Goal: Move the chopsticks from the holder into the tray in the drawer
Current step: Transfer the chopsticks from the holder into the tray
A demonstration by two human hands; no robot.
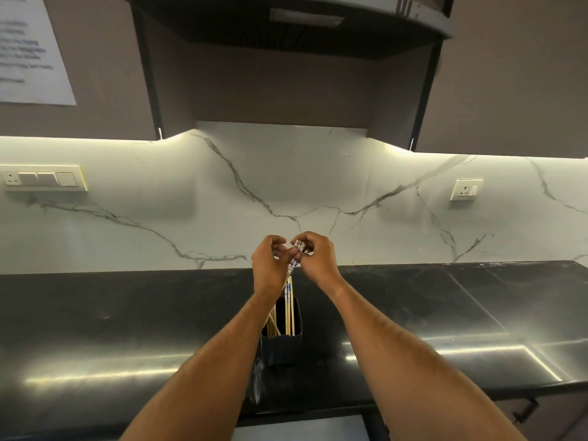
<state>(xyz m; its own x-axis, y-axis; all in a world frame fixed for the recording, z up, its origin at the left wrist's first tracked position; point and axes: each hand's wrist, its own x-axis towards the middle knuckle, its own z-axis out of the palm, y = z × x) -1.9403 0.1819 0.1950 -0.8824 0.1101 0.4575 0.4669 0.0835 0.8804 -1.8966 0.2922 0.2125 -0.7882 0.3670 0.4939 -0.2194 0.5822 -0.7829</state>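
Observation:
A dark square holder (281, 343) stands on the black countertop (127, 329) in the middle of the view. Several bamboo chopsticks (289, 308) with blue-and-white patterned tops stand in it. My left hand (269, 265) and my right hand (318, 259) meet above the holder, both with fingers curled round the patterned top ends of the chopsticks. The lower ends of the sticks are still inside the holder. A pale strip at the bottom edge, below the counter front, may be the drawer (302, 429); no tray shows.
A marble backsplash (191, 202) rises behind the counter, with a switch panel (43, 178) at left and a socket (466, 189) at right. A range hood (286, 27) and dark upper cabinets hang overhead. A black cabinet handle (528, 409) shows at lower right.

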